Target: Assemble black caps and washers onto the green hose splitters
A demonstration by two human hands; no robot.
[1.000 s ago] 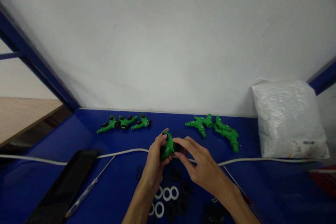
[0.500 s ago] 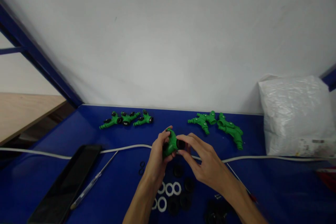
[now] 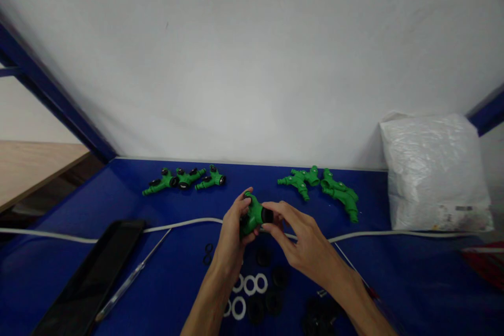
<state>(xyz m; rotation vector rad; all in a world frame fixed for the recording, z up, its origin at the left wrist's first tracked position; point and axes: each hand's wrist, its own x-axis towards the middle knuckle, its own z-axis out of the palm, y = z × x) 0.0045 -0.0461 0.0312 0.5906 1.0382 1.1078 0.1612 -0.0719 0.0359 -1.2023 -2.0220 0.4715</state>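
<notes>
Right hand [image 3: 301,239]: thumb and forefinger are pinching, narrowly spaced, across a black collar [image 3: 267,215] at the end of a green splitter.

Left hand [image 3: 231,236]: fingers are wrapping round the body of that green splitter [image 3: 255,213], which is standing clear of the tabletop [image 3: 177,283], midway between the palms.

Step in hand, by judgement: the right hand is probably seating or turning the collar while the left is bracing the body. Whether the collar is sitting fully home, one cannot tell. Next move, by judgement: it is calling for a firm left hold and a square, even turn or push at the collar, without tilting it.

Beneath and near the hands: white rings [image 3: 255,284], several, lying flat; dark round parts [image 3: 263,256] beside them; two small black rings [image 3: 208,253], lying near the left wrist; small screws [image 3: 322,293], near the right forearm.

Further out: white cable [image 3: 197,221], running behind the hands; thin tool with clear handle [image 3: 124,287]; black tablet [image 3: 92,275].

Rear edge: three splitters with black knobs [image 3: 187,178], resting on the left; plain green splitters [image 3: 296,182], some overlapping, resting on the right; white bag [image 3: 437,178], leaning by the wall.
</notes>
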